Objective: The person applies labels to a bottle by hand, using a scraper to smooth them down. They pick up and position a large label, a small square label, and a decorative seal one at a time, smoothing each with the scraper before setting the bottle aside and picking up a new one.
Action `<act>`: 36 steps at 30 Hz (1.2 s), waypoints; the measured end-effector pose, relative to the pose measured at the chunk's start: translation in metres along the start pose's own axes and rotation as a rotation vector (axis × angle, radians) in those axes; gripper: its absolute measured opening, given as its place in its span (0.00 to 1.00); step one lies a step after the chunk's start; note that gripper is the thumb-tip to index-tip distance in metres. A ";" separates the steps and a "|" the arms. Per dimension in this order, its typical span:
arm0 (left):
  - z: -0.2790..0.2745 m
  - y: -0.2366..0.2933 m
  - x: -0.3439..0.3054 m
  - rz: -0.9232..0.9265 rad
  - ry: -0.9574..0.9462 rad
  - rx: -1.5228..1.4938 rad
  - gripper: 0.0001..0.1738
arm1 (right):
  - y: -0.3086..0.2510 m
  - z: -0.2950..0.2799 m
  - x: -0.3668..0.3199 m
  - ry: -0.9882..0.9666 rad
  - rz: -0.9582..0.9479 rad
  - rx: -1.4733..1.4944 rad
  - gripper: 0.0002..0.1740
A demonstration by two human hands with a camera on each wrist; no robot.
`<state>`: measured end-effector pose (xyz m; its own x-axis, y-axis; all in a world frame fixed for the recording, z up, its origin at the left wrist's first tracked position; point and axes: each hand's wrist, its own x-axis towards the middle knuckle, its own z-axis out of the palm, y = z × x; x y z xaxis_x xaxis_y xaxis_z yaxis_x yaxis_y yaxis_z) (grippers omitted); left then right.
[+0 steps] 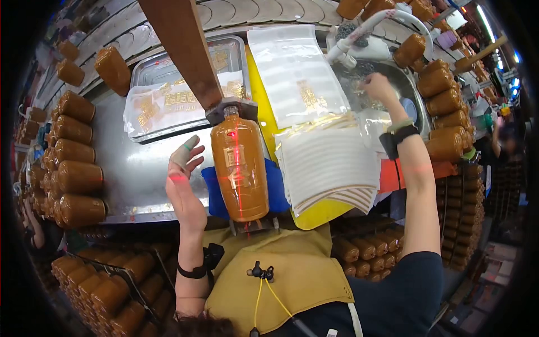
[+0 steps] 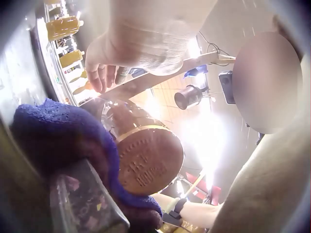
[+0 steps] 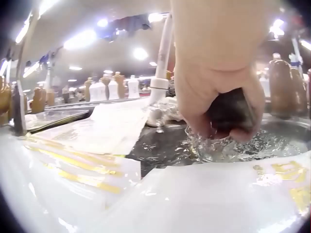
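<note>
A glossy brown bottle with gold characters lies on a blue cloth, its neck at the clamp under a wooden beam. Red laser lines cross its front. Beside its left flank is my left hand, fingers loosely bent, holding nothing; a covering wraps one or more fingertips. My right hand reaches over the metal sink. In the right wrist view its fingers grip a dark, block-like piece at the splashing water; its exact kind I cannot tell.
A stack of white sheets with gold edges and clear-covered sheets lie on a yellow board right of the bottle. Left stands a metal tray with gold decals. Brown bottles line both sides. A white faucet arches over the sink.
</note>
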<state>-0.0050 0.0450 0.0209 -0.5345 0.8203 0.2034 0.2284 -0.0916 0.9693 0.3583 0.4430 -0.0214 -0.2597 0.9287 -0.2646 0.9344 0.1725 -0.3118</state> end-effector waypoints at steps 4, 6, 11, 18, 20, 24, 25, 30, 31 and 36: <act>0.000 0.004 0.000 0.051 -0.024 0.003 0.45 | 0.016 -0.021 0.004 0.182 0.064 -0.171 0.18; -0.001 0.007 -0.002 0.055 -0.026 0.008 0.45 | 0.022 -0.026 -0.003 0.118 0.081 -0.242 0.20; -0.003 0.008 -0.009 0.039 0.000 0.002 0.46 | 0.002 -0.031 -0.021 -0.158 0.131 0.222 0.24; -0.010 0.013 -0.013 0.008 0.027 0.079 0.51 | 0.032 -0.030 -0.015 -0.019 0.278 -0.512 0.25; -0.011 0.008 -0.011 0.004 0.018 0.065 0.51 | 0.033 -0.033 -0.024 0.054 0.349 -0.508 0.26; -0.001 0.011 -0.010 -0.007 -0.015 0.074 0.51 | 0.019 -0.025 -0.011 0.177 0.086 -0.183 0.27; 0.002 0.012 -0.009 -0.002 -0.027 0.068 0.51 | -0.001 -0.023 -0.020 0.101 0.114 -0.332 0.26; 0.006 0.018 -0.008 0.024 -0.010 0.099 0.51 | 0.017 0.022 0.019 0.019 0.182 -0.443 0.28; 0.004 0.018 -0.008 0.023 -0.003 0.116 0.51 | 0.018 0.028 0.033 -0.022 0.004 -0.398 0.25; 0.001 0.015 -0.009 0.010 -0.002 0.146 0.51 | 0.006 0.011 0.024 -0.244 -0.061 0.106 0.25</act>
<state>0.0038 0.0371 0.0334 -0.5297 0.8210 0.2128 0.3496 -0.0172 0.9367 0.3553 0.4631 -0.0398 -0.3782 0.8087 -0.4506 0.8876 0.1784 -0.4247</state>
